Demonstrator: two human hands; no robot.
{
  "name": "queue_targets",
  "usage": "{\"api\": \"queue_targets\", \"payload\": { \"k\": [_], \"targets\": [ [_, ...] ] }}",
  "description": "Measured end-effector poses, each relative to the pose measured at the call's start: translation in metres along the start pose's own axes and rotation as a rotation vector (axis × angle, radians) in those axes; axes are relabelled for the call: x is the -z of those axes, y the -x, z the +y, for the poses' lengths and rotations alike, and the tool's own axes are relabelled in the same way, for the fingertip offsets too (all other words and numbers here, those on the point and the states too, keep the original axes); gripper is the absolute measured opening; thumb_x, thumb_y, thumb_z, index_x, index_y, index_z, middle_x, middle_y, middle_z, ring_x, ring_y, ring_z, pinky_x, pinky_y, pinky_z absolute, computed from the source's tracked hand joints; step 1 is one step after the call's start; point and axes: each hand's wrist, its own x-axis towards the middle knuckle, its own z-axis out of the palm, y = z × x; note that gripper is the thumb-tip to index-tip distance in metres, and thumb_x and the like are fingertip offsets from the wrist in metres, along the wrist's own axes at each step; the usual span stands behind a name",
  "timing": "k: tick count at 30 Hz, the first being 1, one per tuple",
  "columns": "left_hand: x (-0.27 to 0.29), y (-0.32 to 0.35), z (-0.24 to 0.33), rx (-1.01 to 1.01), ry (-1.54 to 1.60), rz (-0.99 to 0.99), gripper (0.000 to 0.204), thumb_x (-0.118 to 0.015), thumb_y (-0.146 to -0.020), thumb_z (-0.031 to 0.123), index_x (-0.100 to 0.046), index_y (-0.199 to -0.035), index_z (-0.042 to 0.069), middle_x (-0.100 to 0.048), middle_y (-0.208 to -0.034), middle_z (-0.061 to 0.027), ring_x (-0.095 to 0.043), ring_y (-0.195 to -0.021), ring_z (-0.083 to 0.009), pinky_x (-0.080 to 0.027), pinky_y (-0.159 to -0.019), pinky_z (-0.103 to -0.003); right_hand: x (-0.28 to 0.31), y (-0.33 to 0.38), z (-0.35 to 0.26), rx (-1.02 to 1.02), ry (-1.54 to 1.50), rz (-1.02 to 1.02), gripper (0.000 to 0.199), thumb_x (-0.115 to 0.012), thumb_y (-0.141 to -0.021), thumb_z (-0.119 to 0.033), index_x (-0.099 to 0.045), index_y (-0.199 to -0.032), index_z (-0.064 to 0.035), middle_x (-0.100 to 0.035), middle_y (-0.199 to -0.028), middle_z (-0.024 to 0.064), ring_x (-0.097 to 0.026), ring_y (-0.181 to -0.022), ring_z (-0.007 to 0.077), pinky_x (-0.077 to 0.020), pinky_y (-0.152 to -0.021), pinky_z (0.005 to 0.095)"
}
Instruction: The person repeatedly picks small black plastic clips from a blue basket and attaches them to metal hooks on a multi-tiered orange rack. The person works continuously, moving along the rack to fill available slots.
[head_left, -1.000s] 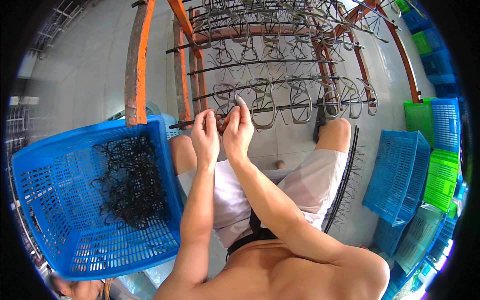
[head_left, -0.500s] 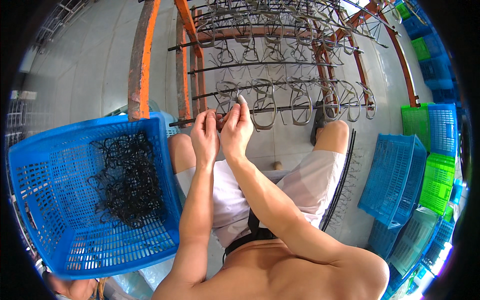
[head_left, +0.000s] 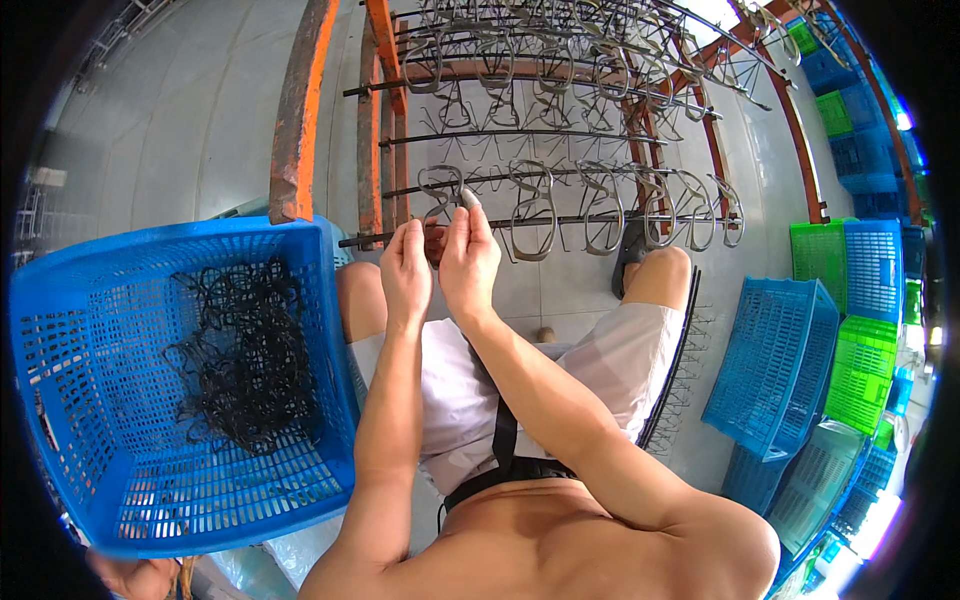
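Both my hands are raised at the left end of the lowest front row on a rack, close together. There, a grey spectacle frame [head_left: 438, 176] hangs at the black rods. My right hand [head_left: 470, 268] is closed, thumb and index finger pinching at the lower edge of that frame; its index finger has a grey covered tip. Just beside it, my left hand [head_left: 407, 275] has its fingers curled together below the same frame; what they hold is hidden. To the right, another grey spectacle frame [head_left: 533, 250] and several more hang along the row.
At my left stands a blue basket [head_left: 90, 265] with tangled black frames [head_left: 255, 370]. The rack's orange post [head_left: 300, 120] rises beside it. Blue crates [head_left: 770, 360] and green crates [head_left: 862, 372] are stacked at right. A hooked black rod [head_left: 668, 375] lies by my leg.
The view has shifted slightly. The leftmost spectacle frame looks tilted further, its upper part turned left. Both hands stay close together at it.
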Motion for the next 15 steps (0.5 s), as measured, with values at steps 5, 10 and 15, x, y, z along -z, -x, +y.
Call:
{"api": "queue_targets", "payload": {
  "k": [5, 10, 15],
  "targets": [
    [0.004, 0.001, 0.003, 0.077, 0.134, 0.024, 0.027, -0.05, -0.094, 0.022, -0.06, -0.094, -0.003, -0.065, -0.082, -0.0088, -0.061, -0.069, -0.0129, -0.048, -0.063, -0.024, -0.003, 0.002, 0.002, 0.147, 0.276, -0.023, 0.031, -0.046, -0.093, -0.012, -0.051, -0.121, 0.001, -0.06, -0.068, 0.0175, -0.06, -0.058, 0.0266, -0.0486, -0.056, 0.0336],
    [-0.001, -0.002, 0.007, 0.167, 0.154, 0.067, 0.018, -0.06, -0.088, 0.019, -0.06, -0.089, 0.001, -0.064, -0.078, -0.0061, -0.057, -0.064, -0.0104, -0.046, -0.059, -0.023, 0.005, 0.001, -0.01, 0.043, 0.26, -0.026, 0.031, -0.047, -0.094, -0.016, -0.051, -0.121, 0.0004, -0.059, -0.061, 0.0133, -0.058, -0.05, 0.0172, -0.0472, -0.049, 0.0315],
    [-0.004, -0.003, 0.004, 0.062, -0.057, 0.108, 0.019, -0.059, -0.089, 0.019, -0.06, -0.081, 0.001, -0.062, -0.071, -0.0052, -0.056, -0.061, -0.0102, -0.044, -0.055, -0.023, 0.005, 0.004, -0.003, 0.143, 0.301, -0.018, 0.034, -0.045, -0.094, -0.017, -0.05, -0.123, 0.0009, -0.057, -0.06, 0.0093, -0.054, -0.05, 0.0131, -0.0458, -0.048, 0.0291]
  ]
}}
